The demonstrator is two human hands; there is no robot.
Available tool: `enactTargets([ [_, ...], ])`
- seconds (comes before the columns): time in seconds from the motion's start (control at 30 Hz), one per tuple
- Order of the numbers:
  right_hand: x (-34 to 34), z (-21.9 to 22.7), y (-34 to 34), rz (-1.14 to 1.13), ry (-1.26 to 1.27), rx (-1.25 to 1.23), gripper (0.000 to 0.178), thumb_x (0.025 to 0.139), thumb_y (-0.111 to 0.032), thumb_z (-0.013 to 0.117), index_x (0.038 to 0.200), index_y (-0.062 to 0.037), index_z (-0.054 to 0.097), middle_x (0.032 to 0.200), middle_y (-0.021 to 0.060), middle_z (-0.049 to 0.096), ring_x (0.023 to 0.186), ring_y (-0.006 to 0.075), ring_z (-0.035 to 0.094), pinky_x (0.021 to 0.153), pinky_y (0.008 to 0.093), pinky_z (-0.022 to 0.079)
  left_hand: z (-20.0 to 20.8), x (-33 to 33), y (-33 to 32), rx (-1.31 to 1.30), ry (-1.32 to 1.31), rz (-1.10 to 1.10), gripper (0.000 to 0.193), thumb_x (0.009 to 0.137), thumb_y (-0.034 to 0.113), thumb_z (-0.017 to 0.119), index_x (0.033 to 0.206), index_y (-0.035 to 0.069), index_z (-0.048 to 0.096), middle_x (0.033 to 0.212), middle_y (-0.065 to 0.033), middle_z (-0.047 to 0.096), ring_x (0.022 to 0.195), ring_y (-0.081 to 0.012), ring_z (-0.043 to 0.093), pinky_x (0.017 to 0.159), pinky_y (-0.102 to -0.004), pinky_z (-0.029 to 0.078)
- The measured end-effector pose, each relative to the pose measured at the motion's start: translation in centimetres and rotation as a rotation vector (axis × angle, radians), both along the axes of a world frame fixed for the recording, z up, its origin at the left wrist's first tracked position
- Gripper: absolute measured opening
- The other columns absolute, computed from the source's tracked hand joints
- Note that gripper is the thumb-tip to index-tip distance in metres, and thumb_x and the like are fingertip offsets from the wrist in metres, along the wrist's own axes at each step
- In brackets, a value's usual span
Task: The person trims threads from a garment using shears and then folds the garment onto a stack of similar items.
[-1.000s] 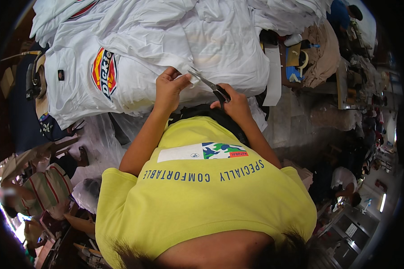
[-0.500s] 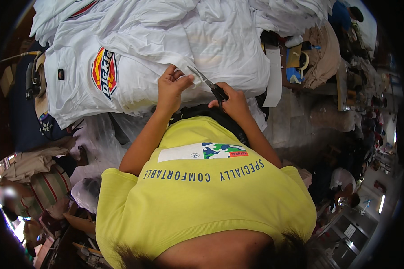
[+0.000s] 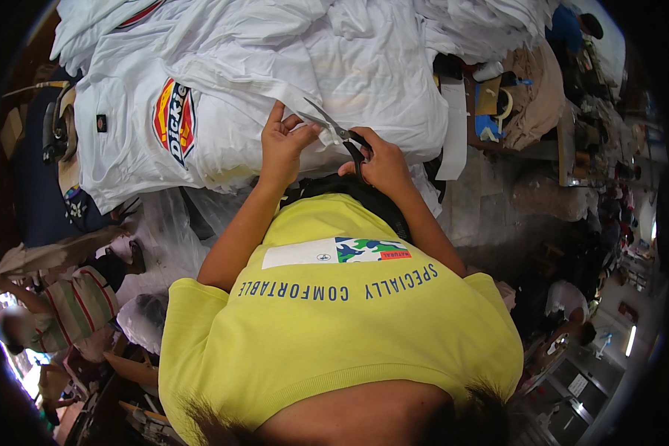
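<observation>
My left hand pinches the edge of a white T-shirt between thumb and fingers, with the index finger raised. Through the handle loops of a pair of black-handled scissors go the fingers of my right hand. The scissor blades are parted and point up and left, close beside the fingertips of my left hand and the pinched cloth. A red, yellow and blue printed logo shows on the shirt to the left. Whether the blades touch the cloth, I cannot tell.
More white shirts lie heaped behind. To the right are a roll of tape, brown cloth and a long white strip. A person in a striped shirt is at lower left, another person at right.
The scissors have opened wider, and my right hand has shifted slightly. My left index finger has lifted from the cloth. The person in stripes at the left has moved an arm.
</observation>
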State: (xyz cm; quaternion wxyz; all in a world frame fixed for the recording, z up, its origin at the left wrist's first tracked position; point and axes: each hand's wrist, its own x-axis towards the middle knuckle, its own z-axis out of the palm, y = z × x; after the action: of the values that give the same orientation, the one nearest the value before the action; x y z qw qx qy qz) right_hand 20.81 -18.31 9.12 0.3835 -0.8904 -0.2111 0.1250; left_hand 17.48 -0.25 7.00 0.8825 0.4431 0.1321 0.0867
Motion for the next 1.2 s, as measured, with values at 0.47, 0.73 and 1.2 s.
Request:
enactTargets([
  [0.47,0.5,0.5,0.6,0.012,0.004,-0.014,0.060,0.054,-0.033,0.082,0.102,-0.0103,0.054,0.058,0.0077,0.053,0.055,0.0253,0.056,0.052,0.0341,0.042,-0.4,0.3,1.0,0.005,-0.024,0.033,0.070,0.074,-0.007,0.060,0.134,0.002,0.026,0.094,-0.0101,0.060,0.081,-0.0129,0.059,0.072,-0.0236,0.049],
  [0.73,0.9,-0.8,0.4,0.001,0.034,-0.027,0.055,0.056,-0.028,0.081,0.101,-0.0098,0.054,0.060,0.0104,0.056,0.055,0.0257,0.058,0.051,0.0344,0.043,-0.1,0.4,0.7,0.017,-0.014,0.063,0.070,0.074,-0.006,0.061,0.134,0.000,0.024,0.092,-0.0106,0.060,0.080,-0.0120,0.058,0.071,-0.0234,0.049],
  [1.2,1.6,1.1,1.8,0.022,0.027,-0.074,0.065,0.051,-0.033,0.082,0.104,-0.0112,0.053,0.060,0.0054,0.051,0.054,0.0230,0.054,0.053,0.0324,0.042,-0.7,1.0,1.7,0.030,-0.059,0.079,0.075,0.071,-0.009,0.061,0.134,-0.001,0.021,0.092,-0.0113,0.059,0.081,-0.0129,0.058,0.072,-0.0232,0.049],
])
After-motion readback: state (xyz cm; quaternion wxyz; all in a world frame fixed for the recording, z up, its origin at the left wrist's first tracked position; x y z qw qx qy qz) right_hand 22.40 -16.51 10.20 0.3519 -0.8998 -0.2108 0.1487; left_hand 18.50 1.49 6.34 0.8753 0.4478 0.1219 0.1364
